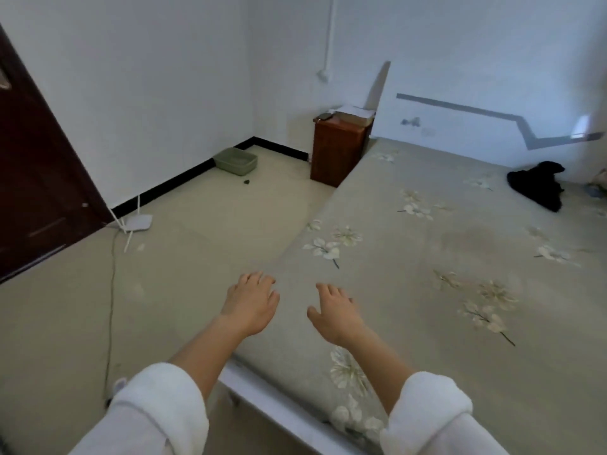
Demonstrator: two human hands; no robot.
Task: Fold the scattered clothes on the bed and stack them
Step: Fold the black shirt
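The flowered bed [427, 244] is cut off at the right and lower edges, and a brown cabinet [338, 152] is seen at its far left corner. A crumpled black garment [538, 188] is laid at the bed's far right, its kind not to be made out, with something pale [601, 180] beside it clipped by the frame. The left hand [251, 303] and right hand [335, 315] are held empty, fingers spread, over the bed's near corner, well apart from the garment; contact cannot be judged.
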